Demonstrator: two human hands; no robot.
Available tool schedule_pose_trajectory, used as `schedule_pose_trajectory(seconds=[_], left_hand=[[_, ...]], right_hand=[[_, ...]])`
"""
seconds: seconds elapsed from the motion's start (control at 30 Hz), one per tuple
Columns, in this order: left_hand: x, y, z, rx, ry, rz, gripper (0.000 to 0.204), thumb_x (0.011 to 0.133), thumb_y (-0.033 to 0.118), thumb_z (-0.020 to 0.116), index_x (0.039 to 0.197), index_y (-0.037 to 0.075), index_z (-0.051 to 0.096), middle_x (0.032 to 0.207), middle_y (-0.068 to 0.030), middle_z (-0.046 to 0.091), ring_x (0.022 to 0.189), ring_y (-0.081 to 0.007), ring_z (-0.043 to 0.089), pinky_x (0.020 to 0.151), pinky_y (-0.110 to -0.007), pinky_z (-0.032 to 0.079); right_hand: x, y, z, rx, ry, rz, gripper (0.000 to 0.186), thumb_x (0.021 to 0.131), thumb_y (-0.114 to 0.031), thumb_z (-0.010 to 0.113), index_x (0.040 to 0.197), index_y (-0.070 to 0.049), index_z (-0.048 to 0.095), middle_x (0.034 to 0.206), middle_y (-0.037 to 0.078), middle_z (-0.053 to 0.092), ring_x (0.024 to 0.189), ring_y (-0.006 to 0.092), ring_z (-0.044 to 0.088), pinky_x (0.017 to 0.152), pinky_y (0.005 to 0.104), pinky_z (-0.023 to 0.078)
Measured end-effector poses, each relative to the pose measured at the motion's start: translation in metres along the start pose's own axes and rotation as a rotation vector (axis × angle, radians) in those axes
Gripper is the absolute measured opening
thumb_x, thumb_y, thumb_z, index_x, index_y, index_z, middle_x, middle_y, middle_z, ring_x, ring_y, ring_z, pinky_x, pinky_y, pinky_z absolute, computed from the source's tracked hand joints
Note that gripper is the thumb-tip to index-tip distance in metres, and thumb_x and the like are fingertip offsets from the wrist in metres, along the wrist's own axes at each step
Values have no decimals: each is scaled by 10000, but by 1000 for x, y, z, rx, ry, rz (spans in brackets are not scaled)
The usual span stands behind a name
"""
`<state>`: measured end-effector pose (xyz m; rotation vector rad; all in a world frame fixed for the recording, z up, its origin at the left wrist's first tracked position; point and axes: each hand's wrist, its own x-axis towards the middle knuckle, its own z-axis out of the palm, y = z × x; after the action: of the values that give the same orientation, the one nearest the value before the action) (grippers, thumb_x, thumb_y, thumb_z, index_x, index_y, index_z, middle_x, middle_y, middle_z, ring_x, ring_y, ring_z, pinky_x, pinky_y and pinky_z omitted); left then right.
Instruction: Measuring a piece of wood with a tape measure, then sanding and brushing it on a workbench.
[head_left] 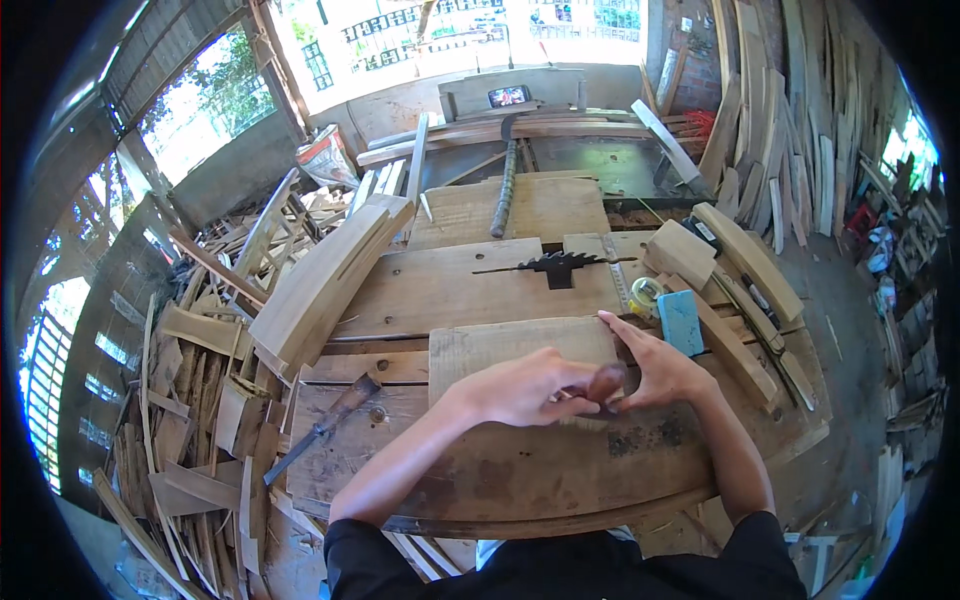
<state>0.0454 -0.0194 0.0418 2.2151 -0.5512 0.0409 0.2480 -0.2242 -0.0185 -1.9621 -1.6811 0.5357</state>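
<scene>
A pale, flat board [500, 350] lies on the wooden workbench [480, 480] in front of me. My left hand [530, 388] is closed round a rounded, dark brown wooden piece [606, 382] over the board's near right part; its lower end is hidden and its kind is unclear. Beside it, my right hand [665, 368] has its fingers stretched, one reaching up along the board's right end, with the thumb close to the brown piece. A blue box [681, 322] and a round clear-and-yellow tape roll [646, 294] lie just beyond the right hand.
A toothed circular saw blade [562, 266] rises from a slot beyond the board. Thick timber [330, 285] leans at the left; wood blocks [682, 252] lie at the right. A brown-and-metal tool [325, 425] lies near left. Farther off are a long-handled hooked tool [505, 190] and a phone [508, 96].
</scene>
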Motion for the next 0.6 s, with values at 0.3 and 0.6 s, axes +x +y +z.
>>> schedule_pose_trajectory(seconds=[0.3,0.6], left_hand=[[-31,-41,-33,69,484,-198,143,1005,32,706,1146,6,713,1044,-117,787,972,-236,783,935,-368,640],[-73,-36,-41,210,546,-219,161,972,9,731,1132,3,708,1153,-126,788,986,-296,790,940,-401,651]], right_hand=[[4,-8,-1,-30,39,-7,1425,638,-583,976,1699,-90,163,1628,295,410,1491,461,443,1259,492,366],[3,-15,-3,-22,7,51,1431,626,-536,998,1696,-60,176,1670,265,375,1541,410,396,1290,456,327]])
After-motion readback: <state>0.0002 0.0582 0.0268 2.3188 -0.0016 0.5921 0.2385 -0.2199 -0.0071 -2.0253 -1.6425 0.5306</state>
